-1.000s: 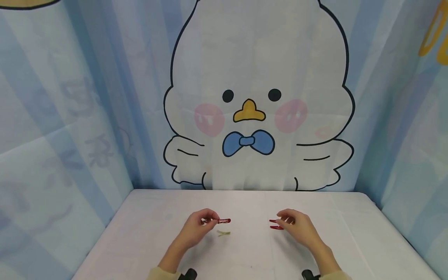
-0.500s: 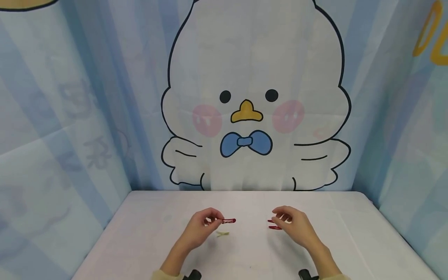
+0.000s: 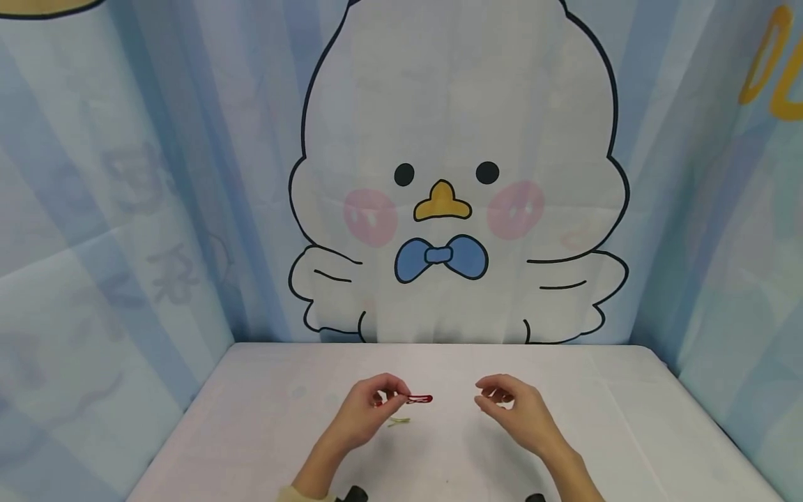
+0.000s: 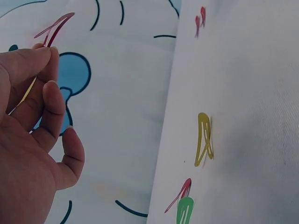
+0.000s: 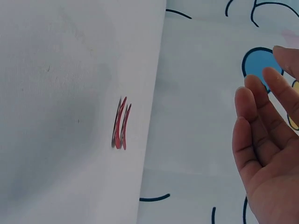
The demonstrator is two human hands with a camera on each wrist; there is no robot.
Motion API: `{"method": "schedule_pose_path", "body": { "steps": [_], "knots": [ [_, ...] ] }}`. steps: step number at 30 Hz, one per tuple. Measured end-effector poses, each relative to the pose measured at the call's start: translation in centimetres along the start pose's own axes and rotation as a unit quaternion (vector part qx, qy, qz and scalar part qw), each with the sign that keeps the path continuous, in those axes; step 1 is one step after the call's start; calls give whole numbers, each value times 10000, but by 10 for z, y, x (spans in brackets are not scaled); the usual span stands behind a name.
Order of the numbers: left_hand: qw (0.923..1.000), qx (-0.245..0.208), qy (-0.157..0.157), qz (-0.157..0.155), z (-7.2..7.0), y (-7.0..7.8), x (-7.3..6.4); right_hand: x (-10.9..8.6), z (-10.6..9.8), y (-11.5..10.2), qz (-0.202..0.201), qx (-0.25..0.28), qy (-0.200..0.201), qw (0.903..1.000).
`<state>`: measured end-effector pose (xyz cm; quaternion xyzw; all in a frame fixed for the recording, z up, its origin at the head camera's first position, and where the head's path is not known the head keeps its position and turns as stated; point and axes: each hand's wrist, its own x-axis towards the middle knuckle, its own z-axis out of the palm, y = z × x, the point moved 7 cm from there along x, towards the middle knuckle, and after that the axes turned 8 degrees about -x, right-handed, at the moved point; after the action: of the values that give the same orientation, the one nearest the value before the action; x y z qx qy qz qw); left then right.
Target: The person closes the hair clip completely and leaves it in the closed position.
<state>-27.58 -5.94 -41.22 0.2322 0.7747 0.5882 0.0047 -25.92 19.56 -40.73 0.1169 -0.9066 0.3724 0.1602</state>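
My left hand (image 3: 373, 411) pinches a red snap hair clip (image 3: 422, 399) between thumb and fingers, above the table. In the left wrist view this clip (image 4: 67, 18) is sprung, its two arms spread apart. Just below that hand, a yellow snap hair clip (image 3: 399, 421) lies on the table; its arms also stand apart. My right hand (image 3: 521, 417) is raised across from the left, thumb and fingers apart, holding nothing. Two red hair clips (image 5: 120, 126) rest side by side on the table in the right wrist view; the right hand hides them in the head view.
Low in the left wrist view, a green hair clip (image 4: 186, 204) and another red hair clip (image 4: 186, 187) lie near each other. The white table (image 3: 301, 362) ends at a back curtain (image 3: 452, 300) printed with a cartoon bird. Blue curtains flank both sides.
My left hand has shifted right with the red clip in its pinch. The right hand has moved slightly left and now covers the two red clips that showed beside its fingers.
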Motion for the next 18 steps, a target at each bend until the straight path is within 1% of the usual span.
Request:
{"method": "schedule_pose_path", "body": {
  "steps": [6, 11, 18],
  "knots": [
    [10000, -38, -37, -27, 4, 4, 0, -2, 1, -10, -127, 149, 92, 9998],
    [9999, -97, -61, -4, 8, 5, 0, -5, 2, -19, -245, 296, 79, 9992],
    [9998, -166, -72, 64, 14, 7, -1, -7, 6, -32, -614, 455, 70, 9970]
  ]
}}
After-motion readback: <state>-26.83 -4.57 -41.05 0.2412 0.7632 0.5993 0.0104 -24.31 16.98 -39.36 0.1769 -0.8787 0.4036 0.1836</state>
